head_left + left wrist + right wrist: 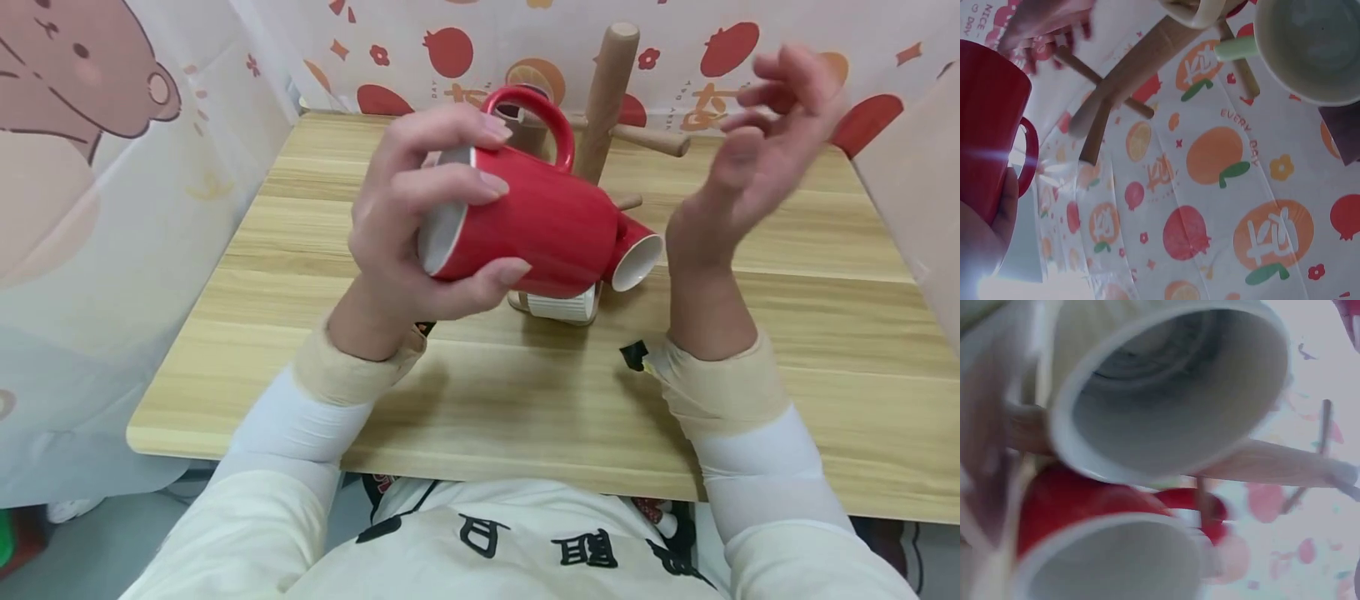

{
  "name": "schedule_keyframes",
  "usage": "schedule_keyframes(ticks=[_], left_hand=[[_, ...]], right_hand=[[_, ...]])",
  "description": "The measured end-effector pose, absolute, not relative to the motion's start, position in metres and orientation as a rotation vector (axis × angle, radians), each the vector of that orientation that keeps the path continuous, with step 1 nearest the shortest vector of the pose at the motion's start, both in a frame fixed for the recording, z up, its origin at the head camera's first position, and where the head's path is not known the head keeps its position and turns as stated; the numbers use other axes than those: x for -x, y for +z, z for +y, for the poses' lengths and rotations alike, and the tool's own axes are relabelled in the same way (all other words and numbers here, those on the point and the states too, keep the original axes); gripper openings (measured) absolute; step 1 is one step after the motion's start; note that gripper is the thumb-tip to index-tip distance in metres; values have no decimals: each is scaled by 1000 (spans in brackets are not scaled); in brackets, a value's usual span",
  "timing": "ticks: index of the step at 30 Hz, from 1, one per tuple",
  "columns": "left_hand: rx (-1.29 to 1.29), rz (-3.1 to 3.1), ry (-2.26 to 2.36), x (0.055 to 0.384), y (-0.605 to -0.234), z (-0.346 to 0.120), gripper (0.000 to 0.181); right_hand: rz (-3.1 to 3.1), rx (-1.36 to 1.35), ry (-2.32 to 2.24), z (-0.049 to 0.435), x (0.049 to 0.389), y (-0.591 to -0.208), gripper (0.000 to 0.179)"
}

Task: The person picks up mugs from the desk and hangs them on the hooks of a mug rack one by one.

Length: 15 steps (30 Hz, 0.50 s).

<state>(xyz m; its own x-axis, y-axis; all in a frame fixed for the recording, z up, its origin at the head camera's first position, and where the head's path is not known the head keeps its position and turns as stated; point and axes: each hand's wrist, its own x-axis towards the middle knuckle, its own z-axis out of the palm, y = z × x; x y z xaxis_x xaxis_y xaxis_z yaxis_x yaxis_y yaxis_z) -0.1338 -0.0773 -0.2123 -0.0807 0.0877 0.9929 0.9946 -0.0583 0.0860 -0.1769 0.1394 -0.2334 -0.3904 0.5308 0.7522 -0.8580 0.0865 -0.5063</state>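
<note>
My left hand (408, 208) grips a red mug (547, 221) from its white end, tilted sideways above the table, handle upward. Thumb and fingers lie around its side. In the left wrist view the same red mug (988, 131) shows at the left edge. My right hand (757, 158) is raised at the right, blurred, fingers loosely bent and holding nothing. Behind the held mug rises a wooden mug rack (611, 92), partly hidden. On its lower part hang a second red mug (637, 260) with a white inside and a white ribbed mug (562, 306).
A pale mug with a light green handle (1235, 49) hangs on the rack in the left wrist view. A dark mug (531, 137) is half hidden behind the held mug's handle. The wooden table (300, 250) meets a fruit-printed curtain (480, 50) at the back.
</note>
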Motion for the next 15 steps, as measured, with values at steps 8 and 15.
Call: schedule_keyframes(ticks=[8,15], left_hand=[[1243,-1287,-1115,133,-219,-73,37],[1205,-1275,-1058,132,-226,-71,38]], right_hand=[[-1365,-717,1588,137,149,-223,80],[-1744,-1232,1955,131,131,-220,83]])
